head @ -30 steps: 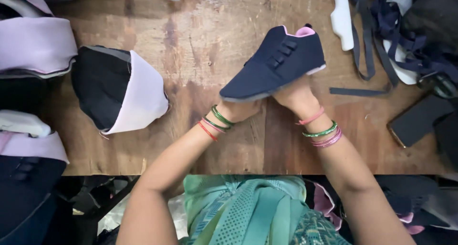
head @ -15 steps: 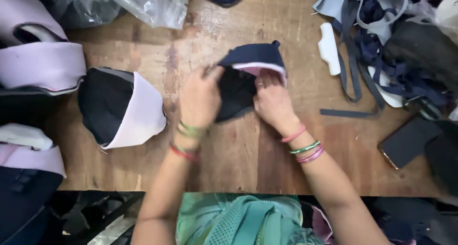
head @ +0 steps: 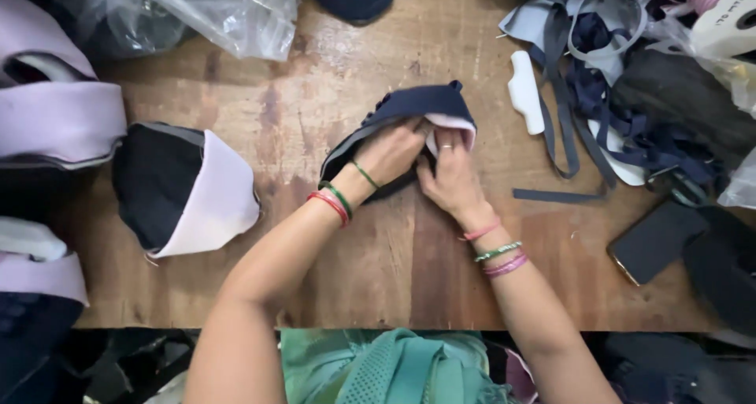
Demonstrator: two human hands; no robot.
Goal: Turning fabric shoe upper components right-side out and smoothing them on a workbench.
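At the far left edge of the wooden table (head: 315,278), a stack of pale pink and dark shoe uppers (head: 55,128) is seen, and just to its right a black upper with a pale pink lining (head: 185,187) lies on its side. Crumpled clear plastic bags (head: 213,10) are spread along the top left. Near the middle of the table a navy shoe upper with a pink lining (head: 409,109) is pressed against the wood. The left hand (head: 390,153) is laid over it with fingers curled and tucked into its opening, while the right hand (head: 453,179) is pressed beside it, its fingertips pinching the pink inner edge; the two hands are touching. Coloured bangles are worn on both wrists. Just to the right a white plastic piece (head: 526,93) is seen, then a tangle of navy and grey straps (head: 606,97), and a dark phone (head: 657,242) lies near the right edge.
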